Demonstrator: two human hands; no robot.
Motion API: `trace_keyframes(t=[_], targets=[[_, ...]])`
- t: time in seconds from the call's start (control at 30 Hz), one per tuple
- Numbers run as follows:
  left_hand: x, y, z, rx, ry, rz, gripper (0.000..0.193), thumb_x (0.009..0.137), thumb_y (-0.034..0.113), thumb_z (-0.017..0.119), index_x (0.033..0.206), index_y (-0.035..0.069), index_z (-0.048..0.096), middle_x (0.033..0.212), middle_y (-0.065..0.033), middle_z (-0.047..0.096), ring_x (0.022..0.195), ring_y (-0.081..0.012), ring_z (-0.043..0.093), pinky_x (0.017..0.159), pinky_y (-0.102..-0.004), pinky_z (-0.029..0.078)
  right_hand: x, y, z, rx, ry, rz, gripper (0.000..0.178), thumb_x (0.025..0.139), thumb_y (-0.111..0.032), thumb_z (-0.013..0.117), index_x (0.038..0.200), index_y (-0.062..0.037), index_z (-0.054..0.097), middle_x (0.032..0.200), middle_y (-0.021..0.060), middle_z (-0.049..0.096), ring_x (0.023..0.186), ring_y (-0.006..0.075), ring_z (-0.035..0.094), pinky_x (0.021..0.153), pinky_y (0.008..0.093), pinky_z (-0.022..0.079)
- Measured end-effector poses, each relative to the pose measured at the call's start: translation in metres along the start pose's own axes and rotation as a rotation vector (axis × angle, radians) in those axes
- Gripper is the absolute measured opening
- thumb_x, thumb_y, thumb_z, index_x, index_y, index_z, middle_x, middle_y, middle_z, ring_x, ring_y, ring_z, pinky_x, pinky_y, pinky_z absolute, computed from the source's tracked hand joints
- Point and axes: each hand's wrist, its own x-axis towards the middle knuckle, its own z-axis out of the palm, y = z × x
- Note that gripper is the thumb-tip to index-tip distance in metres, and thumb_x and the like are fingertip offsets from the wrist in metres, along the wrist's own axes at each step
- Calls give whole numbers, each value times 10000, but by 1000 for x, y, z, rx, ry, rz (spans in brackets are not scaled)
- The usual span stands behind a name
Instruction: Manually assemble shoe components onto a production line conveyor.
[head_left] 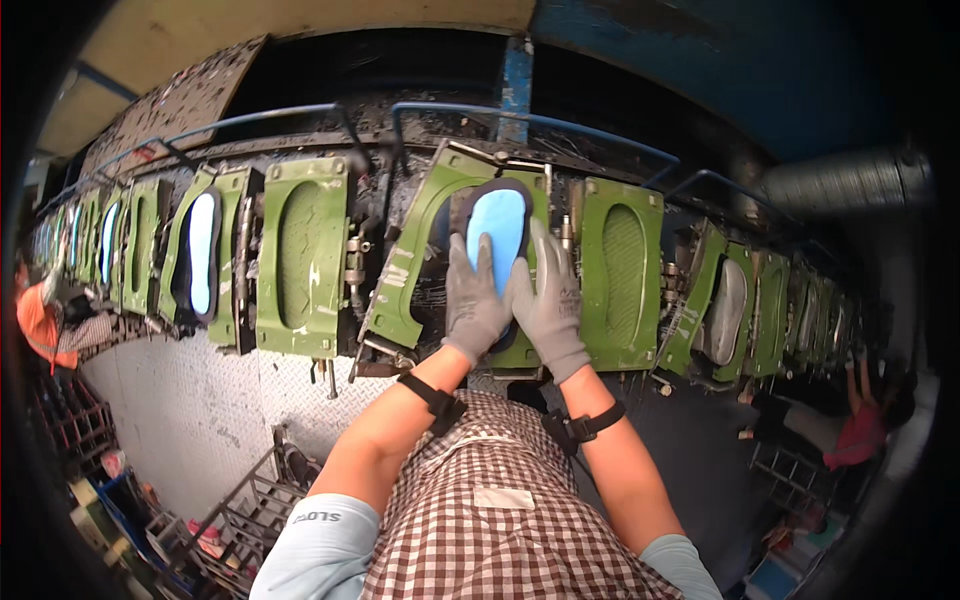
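A sole-shaped piece with a light blue face (497, 222) and a dark rim lies in the open green mould (412, 285) in front of me. Both my hands wear grey gloves. My left hand (475, 300) rests against its lower left side, one finger stretched onto the blue face. Along the lower right edge lies my right hand (548, 298), with its fingers extended and its thumb near the blue. The gloves hide the lower end of the piece. To the right is a green mould half (620, 275) with a patterned sole-shaped hollow.
More green moulds (302, 255) run along a curved line, some holding blue-faced pieces (202, 255). Blue rails (530, 118) pass behind them. A person in orange (42, 325) stands far left; another in red (860, 435), far right. A metal rack (245, 510) stands lower left.
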Motion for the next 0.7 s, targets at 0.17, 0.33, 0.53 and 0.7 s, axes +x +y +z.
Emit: trace_keyframes(t=[0.17, 0.33, 0.53, 0.7], targets=[[11, 16, -55, -496, -408, -189, 904, 830, 456, 694, 1514, -31, 359, 1521, -315, 386, 1402, -466, 382, 1203, -471, 289, 40, 90, 51, -406, -76, -393, 578, 964, -353, 597, 1478, -103, 514, 1510, 174, 492, 1431, 367, 388, 1198, 526, 262], [-202, -25, -120, -599, -82, -482, 705, 951, 303, 553, 1577, 95, 305, 1546, -263, 401, 1452, -387, 380, 1219, -430, 297, 50, 137, 51, -643, -187, -497, 593, 1040, -512, 424, 1559, -225, 437, 1597, 107, 408, 1477, 368, 314, 1239, 548, 121], [-543, -56, -179, -22, 328, -1614, 593, 903, 223, 602, 1473, 143, 461, 1452, -226, 490, 1348, -399, 475, 1128, -473, 398, -81, -40, 79, 284, -234, -674, 402, 985, -146, 594, 1353, 16, 587, 1306, 208, 631, 1249, 383, 560, 1131, 502, 376], [-691, -27, -190, 253, 496, -2151, 811, 910, 276, 637, 1612, 264, 231, 1630, -245, 200, 1482, -452, 257, 1187, -512, 303, -315, -224, 121, 345, -1013, -1288, 538, 882, -79, 660, 1411, -98, 566, 1413, 158, 555, 1377, 399, 444, 1176, 537, 297]])
